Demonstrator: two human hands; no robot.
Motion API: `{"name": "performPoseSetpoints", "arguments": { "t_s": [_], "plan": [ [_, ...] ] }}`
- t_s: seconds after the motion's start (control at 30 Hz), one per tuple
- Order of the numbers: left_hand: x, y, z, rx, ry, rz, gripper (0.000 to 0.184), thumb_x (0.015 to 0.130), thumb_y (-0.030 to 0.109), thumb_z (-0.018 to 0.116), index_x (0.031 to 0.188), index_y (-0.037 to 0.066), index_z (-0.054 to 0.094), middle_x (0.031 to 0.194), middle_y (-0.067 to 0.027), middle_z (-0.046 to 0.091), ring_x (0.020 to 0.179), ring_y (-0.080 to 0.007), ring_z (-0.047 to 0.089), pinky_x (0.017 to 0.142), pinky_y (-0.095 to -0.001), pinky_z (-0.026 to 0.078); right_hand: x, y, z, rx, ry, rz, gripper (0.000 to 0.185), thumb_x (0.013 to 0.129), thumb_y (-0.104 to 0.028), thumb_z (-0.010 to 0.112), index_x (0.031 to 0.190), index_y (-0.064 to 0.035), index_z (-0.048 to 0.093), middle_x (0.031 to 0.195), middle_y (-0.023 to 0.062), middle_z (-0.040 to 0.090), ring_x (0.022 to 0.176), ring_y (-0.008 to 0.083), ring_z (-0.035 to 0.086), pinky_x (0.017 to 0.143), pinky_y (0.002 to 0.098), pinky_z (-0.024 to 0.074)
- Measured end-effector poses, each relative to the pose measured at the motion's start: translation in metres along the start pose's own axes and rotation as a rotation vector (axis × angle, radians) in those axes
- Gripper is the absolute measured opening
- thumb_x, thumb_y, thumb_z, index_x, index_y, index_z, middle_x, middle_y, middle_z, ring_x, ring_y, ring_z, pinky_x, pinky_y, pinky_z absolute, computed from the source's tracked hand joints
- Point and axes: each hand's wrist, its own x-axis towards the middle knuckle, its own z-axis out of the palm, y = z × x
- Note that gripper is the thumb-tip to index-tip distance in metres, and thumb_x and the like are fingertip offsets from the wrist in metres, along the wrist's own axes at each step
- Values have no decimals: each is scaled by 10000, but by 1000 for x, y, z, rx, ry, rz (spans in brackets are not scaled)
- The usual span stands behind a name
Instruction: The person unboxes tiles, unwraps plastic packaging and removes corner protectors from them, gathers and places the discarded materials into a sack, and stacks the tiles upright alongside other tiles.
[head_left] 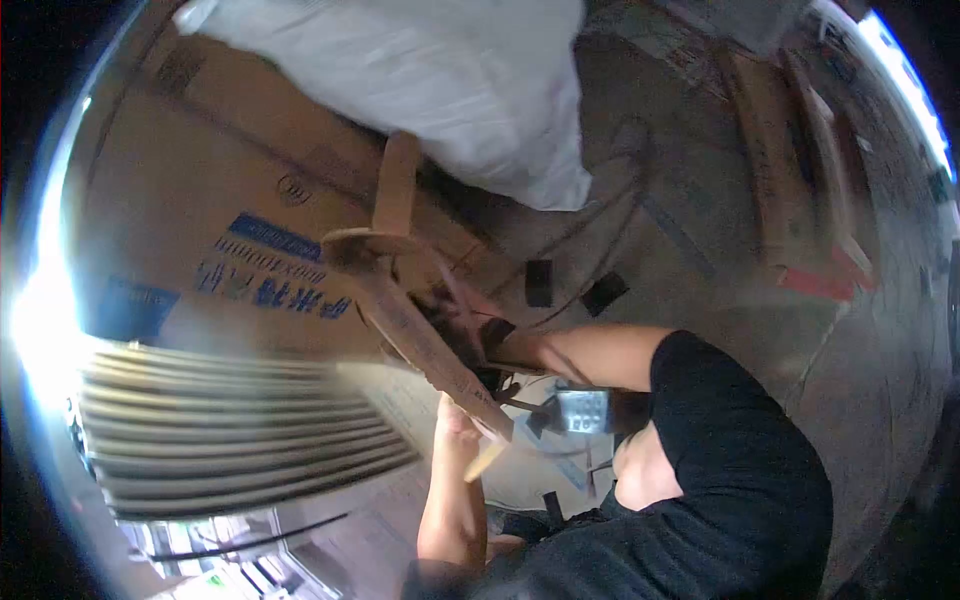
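A long brown cardboard strip (420,335) slants down to the right across the middle, with a curved piece at its upper end. At its lower left edge my left hand (457,415) is closed on the strip, its fingers largely behind the cardboard. My right hand (482,328) reaches in from the right behind the strip, beside something dark; its fingers are blurred and partly hidden. A short yellowish piece (484,461) sticks out below the strip's lower end. Beneath my right forearm is a grey device with buttons (582,411).
A large printed cardboard box (240,160) fills the upper left, with a white sack (450,90) over it. A ribbed stack (240,430) stands at the lower left. Long cardboard pieces (770,170) lie on the floor at the upper right.
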Motion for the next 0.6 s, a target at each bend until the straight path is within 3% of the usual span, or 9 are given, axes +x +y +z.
{"name": "performPoseSetpoints", "arguments": {
  "t_s": [0.1,0.17,0.2,0.3,0.33,0.37,0.43,0.47,0.6],
  "plan": [
    [7,2,8,-156,21,-90,340,910,398,633,1087,108,613,975,-84,671,879,-270,656,805,-444,554,-8,15,-18,-263,-165,102,328,943,-257,549,1217,-79,573,1178,127,615,1057,242,587,880,384,497],
    [5,4,44,-165,180,26,344,921,449,622,1030,122,615,934,-20,651,786,-190,641,603,-332,537,-10,41,-40,-551,-324,257,342,944,-293,536,1211,-84,583,1206,133,608,1081,262,585,896,398,499],
    [1,13,71,-135,377,7,402,947,512,550,1106,146,592,988,-33,646,812,-216,649,610,-364,551,-9,58,-52,-697,-414,366,351,944,-311,529,1208,-86,587,1221,135,604,1092,272,584,905,406,499],
    [-24,24,51,46,484,35,556,966,582,452,1412,250,436,1398,-88,463,916,-292,652,722,-426,568,1,108,-115,-979,-527,640,383,946,-365,509,1199,-93,601,1263,144,593,1127,302,582,930,428,501],
    [-36,33,53,157,553,14,622,966,554,469,1467,195,386,1474,-120,372,1000,-313,626,817,-491,545,7,118,-141,-1030,-513,673,395,946,-383,502,1196,-95,606,1277,146,590,1139,312,582,938,435,502],
    [-42,33,32,183,644,116,573,967,500,487,1398,124,452,1368,-136,480,1024,-298,615,851,-515,526,8,85,-172,-1138,-429,555,428,951,-420,489,1212,-99,600,1311,141,564,1200,335,531,968,462,480],
    [-79,49,4,215,364,140,425,954,404,516,1228,81,550,1081,-120,631,969,-304,630,823,-456,534,13,43,-225,-1343,-285,403,462,957,-456,484,1234,-102,590,1335,141,539,1252,358,484,1004,486,452],
    [-94,63,63,188,235,196,257,903,326,597,902,74,550,714,-82,582,620,-259,592,627,-399,541,16,41,-248,-1404,-199,340,463,957,-453,491,1240,-99,586,1325,145,540,1243,357,487,1009,482,445],
    [-162,106,85,374,619,309,251,801,270,685,875,63,566,752,-98,600,739,-256,649,609,-421,568,23,-7,-278,-1150,216,3,411,928,-398,583,1198,-88,608,1194,167,604,1140,357,561,947,462,470]
  ]
}}
